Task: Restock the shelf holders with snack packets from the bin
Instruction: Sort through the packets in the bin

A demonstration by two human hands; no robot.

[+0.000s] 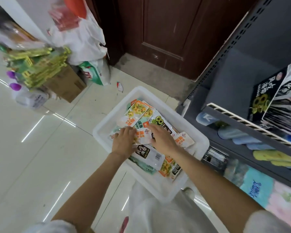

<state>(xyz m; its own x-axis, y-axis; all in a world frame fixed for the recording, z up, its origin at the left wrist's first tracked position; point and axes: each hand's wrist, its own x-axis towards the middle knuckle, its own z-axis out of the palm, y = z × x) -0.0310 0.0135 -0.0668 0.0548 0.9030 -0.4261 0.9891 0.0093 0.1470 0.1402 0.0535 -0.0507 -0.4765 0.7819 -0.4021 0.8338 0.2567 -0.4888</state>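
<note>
**Both hands down in the bin, sorting packets**

Nearest the camera, two bare forearms reach out over the floor and into the white bin point(160, 96), which sits on the pale tiles just beside the dark shelf unit point(238, 142). The left hand point(123, 142) lies on the heap with its fingers point(129, 130) curled down over a white-and-orange snack packet point(142, 137), apparently gathering it. The right hand point(160, 140) presses on the same packet from the other side, fingers fairly straight and close together; whether it has pinched anything underneath cannot be told.

Around the hands, the bin holds a loose jumble: a white-and-black packet point(149, 155) lies just below them, and orange-and-green packets point(139, 110) lie beyond. This looks like the picking step, early on, with plenty of stock left in the bin.

Further off and to the right, a black display box point(265, 96) of packets stands on the upper shelf behind a slotted front rail point(252, 123).

The next move calls for a firm hold on matching packets, a lift clear of the pile, then a swing right and up to the shelf.
</note>
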